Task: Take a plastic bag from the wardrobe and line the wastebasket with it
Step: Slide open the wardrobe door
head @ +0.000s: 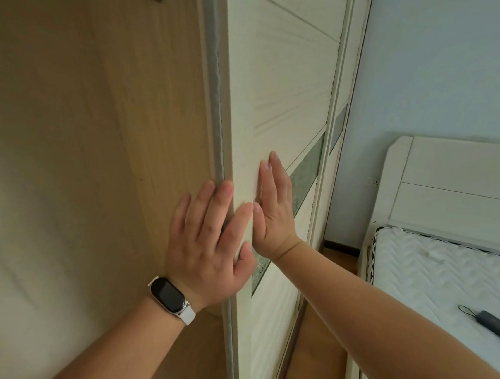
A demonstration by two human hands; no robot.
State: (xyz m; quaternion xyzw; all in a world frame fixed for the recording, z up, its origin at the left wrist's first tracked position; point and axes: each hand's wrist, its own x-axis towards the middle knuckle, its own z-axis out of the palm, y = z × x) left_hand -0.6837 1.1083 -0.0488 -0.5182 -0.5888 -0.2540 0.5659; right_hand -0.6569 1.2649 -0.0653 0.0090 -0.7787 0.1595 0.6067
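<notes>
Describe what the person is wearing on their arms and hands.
Both forearms are bare, no sleeves in view. The left hand has a smart band at the wrist: an oval black screen in a pale metallic frame on a white strap. The right hand wears nothing, with no rings or gloves visible.

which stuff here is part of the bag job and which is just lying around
Belongs to the job:
- white sliding wardrobe door
- left hand, flat at the door's edge
- right hand, flat on the door face

Just lying about:
- dark slim remote-like object with a cord loop
- white quilted mattress
</notes>
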